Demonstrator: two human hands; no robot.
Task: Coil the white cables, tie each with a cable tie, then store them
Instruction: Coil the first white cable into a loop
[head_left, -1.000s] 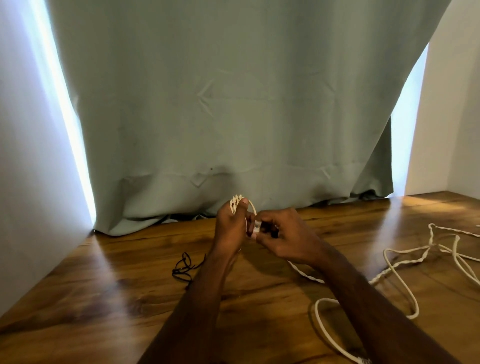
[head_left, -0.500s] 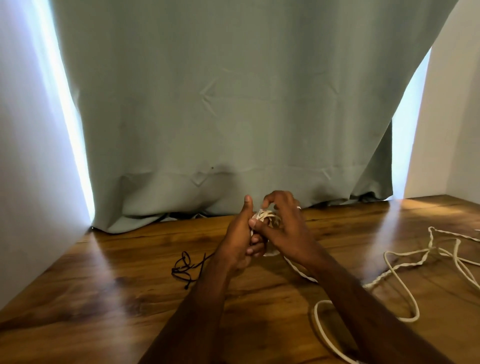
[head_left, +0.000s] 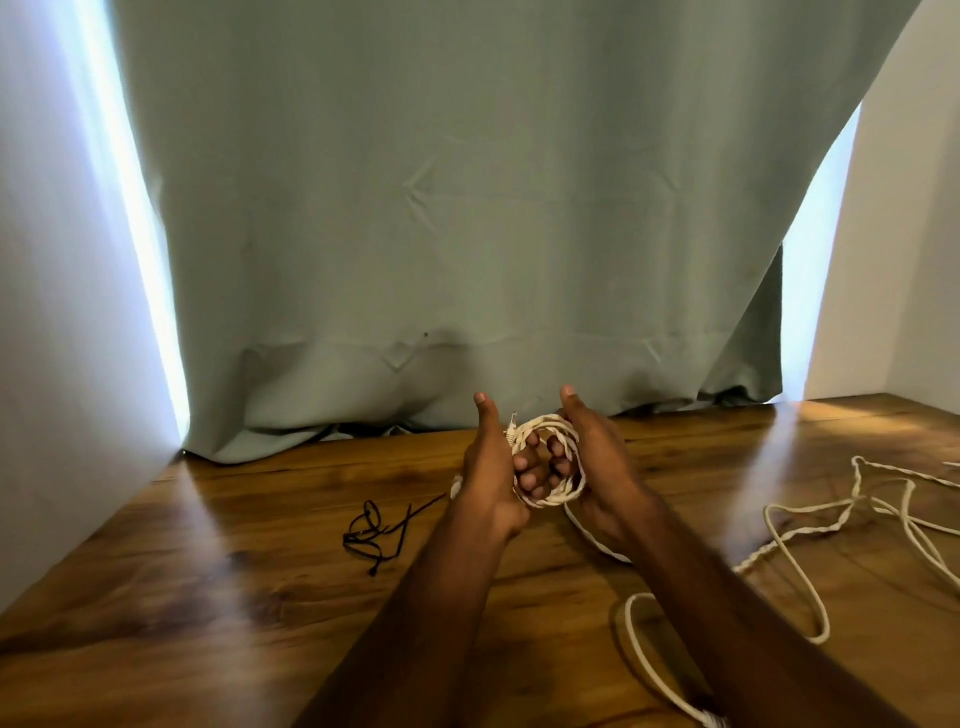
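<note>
Two bare forearms, sleeveless to the frame edge; left hand (head_left: 488, 467) and right hand (head_left: 597, 467) ungloved, ringless.

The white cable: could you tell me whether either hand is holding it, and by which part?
Both hold the white cable by its coiled loops: left hand on the coil's left side, right hand on its right, fingers curled through the middle.
</note>
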